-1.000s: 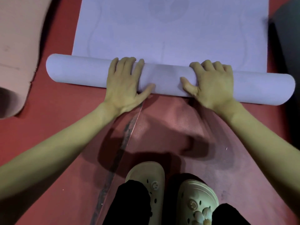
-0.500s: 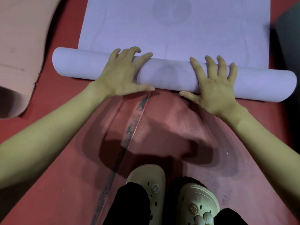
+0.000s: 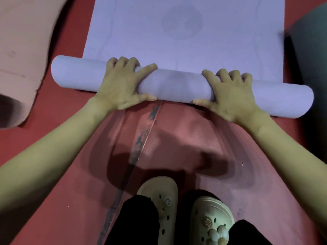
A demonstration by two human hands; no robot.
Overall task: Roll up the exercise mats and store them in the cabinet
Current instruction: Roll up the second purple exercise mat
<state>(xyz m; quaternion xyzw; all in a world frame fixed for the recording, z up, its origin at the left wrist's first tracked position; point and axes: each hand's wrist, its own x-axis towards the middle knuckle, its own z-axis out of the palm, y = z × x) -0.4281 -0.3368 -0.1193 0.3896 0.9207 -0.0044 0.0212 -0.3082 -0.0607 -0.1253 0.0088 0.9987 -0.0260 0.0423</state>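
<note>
A lavender exercise mat lies on the red floor, its near end wound into a thick roll (image 3: pixel 175 85) that runs left to right. The flat part of the mat (image 3: pixel 185 38) stretches away from me beyond the roll. My left hand (image 3: pixel 120 87) grips the roll left of its middle, fingers curled over the far side and thumb on the near side. My right hand (image 3: pixel 231 96) grips it the same way right of the middle. No cabinet is in view.
A pink mat (image 3: pixel 21 50) lies at the left, its near end curling up. A dark green mat (image 3: pixel 311 59) lies at the right edge. My two feet in pale clogs (image 3: pixel 159 197) stand on the red floor (image 3: pixel 194 138), beside a worn seam strip (image 3: pixel 141 142).
Half a second ago both hands lay on the roll with fingers spread and straight. Now the fingers are curled over its far side. The roll has moved a little farther along the mat.
</note>
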